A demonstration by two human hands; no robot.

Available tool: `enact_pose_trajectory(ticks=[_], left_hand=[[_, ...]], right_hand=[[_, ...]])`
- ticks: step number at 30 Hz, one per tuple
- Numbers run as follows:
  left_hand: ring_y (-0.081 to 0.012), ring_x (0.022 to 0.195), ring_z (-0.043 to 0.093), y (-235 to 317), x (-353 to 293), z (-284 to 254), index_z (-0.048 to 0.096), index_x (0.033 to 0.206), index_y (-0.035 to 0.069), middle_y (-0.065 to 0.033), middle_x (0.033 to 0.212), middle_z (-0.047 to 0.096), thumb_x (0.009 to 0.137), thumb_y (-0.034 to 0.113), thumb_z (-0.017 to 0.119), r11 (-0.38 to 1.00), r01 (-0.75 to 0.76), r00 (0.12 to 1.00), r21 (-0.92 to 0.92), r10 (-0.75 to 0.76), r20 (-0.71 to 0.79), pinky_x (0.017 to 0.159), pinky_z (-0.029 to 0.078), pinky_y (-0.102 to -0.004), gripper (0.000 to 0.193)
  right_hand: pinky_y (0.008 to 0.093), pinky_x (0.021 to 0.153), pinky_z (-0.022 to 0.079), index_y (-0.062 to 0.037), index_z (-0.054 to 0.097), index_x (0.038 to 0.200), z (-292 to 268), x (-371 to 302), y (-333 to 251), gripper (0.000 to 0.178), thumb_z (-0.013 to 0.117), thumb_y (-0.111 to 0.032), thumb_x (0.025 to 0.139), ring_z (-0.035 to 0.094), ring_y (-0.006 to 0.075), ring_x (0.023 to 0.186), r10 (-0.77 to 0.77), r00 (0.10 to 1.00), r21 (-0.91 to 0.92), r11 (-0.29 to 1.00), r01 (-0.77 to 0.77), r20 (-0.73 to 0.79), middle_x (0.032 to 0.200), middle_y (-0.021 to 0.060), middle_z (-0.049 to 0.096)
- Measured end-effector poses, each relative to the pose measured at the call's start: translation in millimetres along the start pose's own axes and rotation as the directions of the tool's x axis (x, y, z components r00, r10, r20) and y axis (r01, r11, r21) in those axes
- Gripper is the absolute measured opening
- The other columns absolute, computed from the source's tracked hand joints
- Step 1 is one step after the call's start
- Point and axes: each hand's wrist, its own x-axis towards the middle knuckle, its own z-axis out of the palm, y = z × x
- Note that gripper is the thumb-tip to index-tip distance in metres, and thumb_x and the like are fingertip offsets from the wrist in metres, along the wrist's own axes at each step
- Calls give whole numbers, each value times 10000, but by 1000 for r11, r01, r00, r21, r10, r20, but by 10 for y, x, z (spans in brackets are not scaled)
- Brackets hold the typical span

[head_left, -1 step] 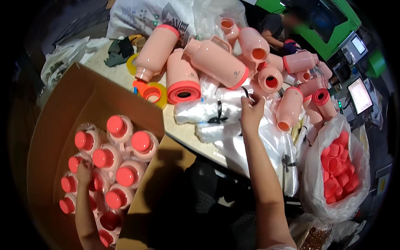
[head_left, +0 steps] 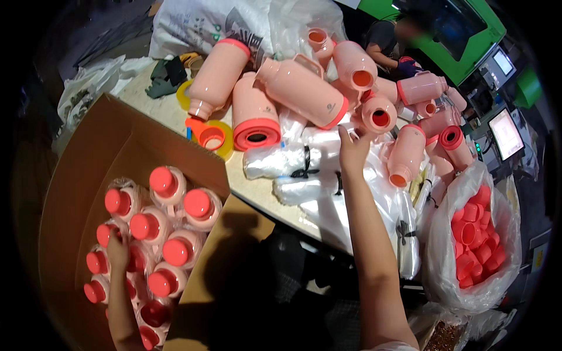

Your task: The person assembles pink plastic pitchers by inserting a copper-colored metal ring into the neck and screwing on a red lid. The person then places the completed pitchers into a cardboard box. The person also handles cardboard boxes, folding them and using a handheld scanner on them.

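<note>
Cap near the left edge of carton, touched by left hand, clasped or merely rested on unclear; best steadied upright. Right hand spread, apparently empty, beside flask inward from near edge of table; best closed gently.

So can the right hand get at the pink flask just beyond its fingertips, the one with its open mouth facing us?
Probably yes: the right hand looks open, close to the pink flask, with nothing visible between them.

1 cardboard box holds at least 12 red-capped flasks. At least 10 pink flasks and 2 yellow tape rolls are on 1 worktop.
</note>
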Motion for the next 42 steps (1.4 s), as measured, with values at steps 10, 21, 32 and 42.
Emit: enact_pose_trajectory(ticks=[10, 21, 32, 42], left_hand=[[-254, 1139, 609, 2749, -1441, 592, 432, 1401, 30, -173, 1279, 591, 986, 179, 613, 447, 44, 818, -893, 498, 289, 1016, 453, -346, 477], [-271, 1219, 571, 3698, -2506, 1124, 344, 1491, 75, -153, 1371, 540, 899, 310, 744, 577, 533, 149, -619, 656, 740, 1037, 458, -374, 752], [-278, 1276, 534, 3860, -3109, 1463, 298, 1519, 91, -146, 1421, 498, 871, 310, 756, 836, 183, -133, -518, 543, 829, 1066, 446, -403, 823], [-284, 1328, 500, 3715, -3296, 1613, 256, 1544, 105, -139, 1466, 460, 845, 310, 767, 834, 208, -112, -512, 540, 834, 1091, 436, -429, 890]], right_hand=[[273, 685, 464, 12, 652, 942, -246, -543, -458, 271, 810, -187, 848, 561, 113, 737, 149, 988, 275, 953, -130, -51, 811, 18, 626], [373, 719, 487, -70, 662, 730, -4529, -3006, -1213, 95, 745, -36, 764, 613, 266, 770, 54, 997, -552, 830, -75, -54, 785, 68, 636], [401, 836, 542, -84, 750, 926, -7318, -3094, -675, 159, 704, -51, 777, 648, 281, 971, 306, 939, -972, 117, -203, -159, 1043, 73, 681], [413, 739, 536, -80, 743, 905, -6906, -2961, -1291, 94, 746, -124, 822, 667, 305, 825, 221, 954, -920, 289, -264, -204, 868, 99, 681]])
